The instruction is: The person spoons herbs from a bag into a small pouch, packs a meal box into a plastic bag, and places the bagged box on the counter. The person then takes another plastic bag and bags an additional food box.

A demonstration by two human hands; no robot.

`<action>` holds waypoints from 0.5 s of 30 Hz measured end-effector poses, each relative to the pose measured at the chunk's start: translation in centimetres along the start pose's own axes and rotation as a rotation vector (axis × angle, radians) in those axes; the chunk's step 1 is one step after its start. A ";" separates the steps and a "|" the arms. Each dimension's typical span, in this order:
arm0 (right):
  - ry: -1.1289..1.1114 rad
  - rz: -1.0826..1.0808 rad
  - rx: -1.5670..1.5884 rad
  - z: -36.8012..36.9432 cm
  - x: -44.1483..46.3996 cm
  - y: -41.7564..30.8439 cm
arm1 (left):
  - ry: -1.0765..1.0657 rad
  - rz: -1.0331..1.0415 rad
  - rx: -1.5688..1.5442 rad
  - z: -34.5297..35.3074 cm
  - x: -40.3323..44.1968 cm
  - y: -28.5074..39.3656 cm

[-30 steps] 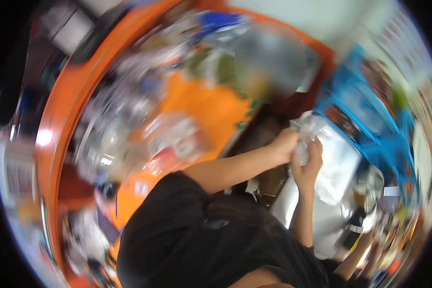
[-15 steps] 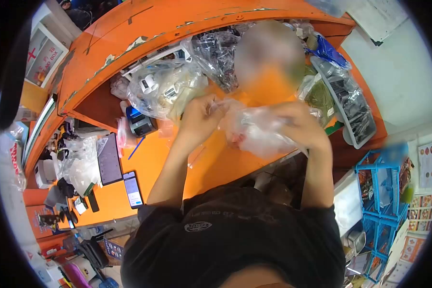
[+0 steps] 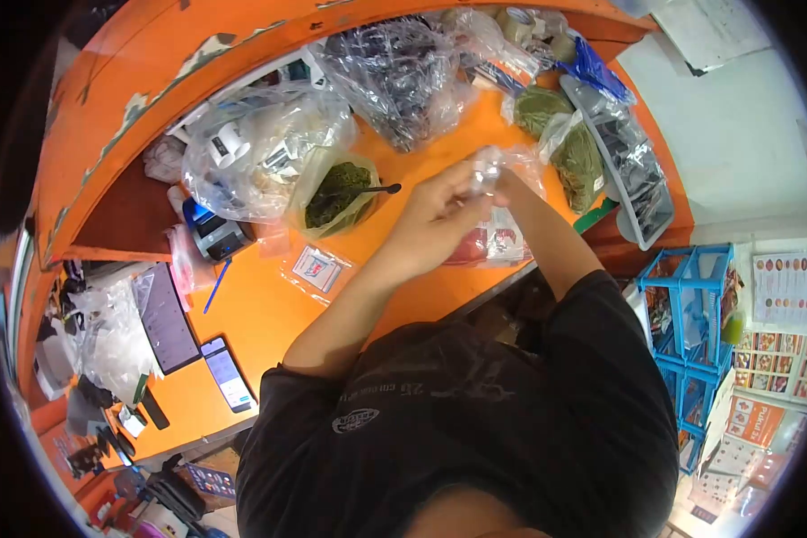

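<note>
Crumpled clear plastic (image 3: pixel 487 167): raised where both hands meet, above orange tabletop (image 3: pixel 273 314). Left hand (image 3: pixel 435 215): half-curled; hold unclear. Right hand (image 3: pixel 509 188): foreshortened; grip cannot be told. Handling: light pinch probably suits thin film. Nearby: open bag (image 3: pixel 301 193) of green leaf, dark spoon (image 3: pixel 378 189) jutting toward left wrist, likely snag; smartphone (image 3: pixel 229 375), well apart.

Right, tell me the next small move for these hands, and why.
Probably ease apart the crumpled, shiny clear plastic: the left hand and right hand meet at it, and it looks bunched up, though part is hidden.
</note>
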State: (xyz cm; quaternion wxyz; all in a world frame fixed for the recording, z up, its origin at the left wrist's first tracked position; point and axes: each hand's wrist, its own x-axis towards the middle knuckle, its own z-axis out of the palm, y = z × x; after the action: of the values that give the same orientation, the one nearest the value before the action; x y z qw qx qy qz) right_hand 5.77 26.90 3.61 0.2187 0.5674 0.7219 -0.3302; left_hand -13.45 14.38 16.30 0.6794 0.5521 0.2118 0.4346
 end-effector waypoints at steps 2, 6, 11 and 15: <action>-0.073 -0.043 -0.012 -1.3 -1.1 0.0 | 0.059 -0.047 0.041 -0.9 -0.9 0.2; -0.076 -0.203 -0.021 -3.4 -6.1 -1.0 | 0.131 -0.255 -0.166 -0.7 -2.8 3.6; 0.510 -0.272 0.051 -2.6 -17.1 -5.3 | 0.103 -0.176 0.042 -1.6 -4.1 3.0; 1.089 0.046 -0.455 -2.1 -19.7 -5.1 | 0.206 -0.237 0.038 -1.1 -4.0 4.3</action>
State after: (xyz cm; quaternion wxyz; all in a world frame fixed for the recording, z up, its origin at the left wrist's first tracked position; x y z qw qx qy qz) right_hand 6.13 14.42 19.85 -0.0600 0.6094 0.7705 0.1768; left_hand -17.96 11.78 19.22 0.6899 0.4884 0.3522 0.4019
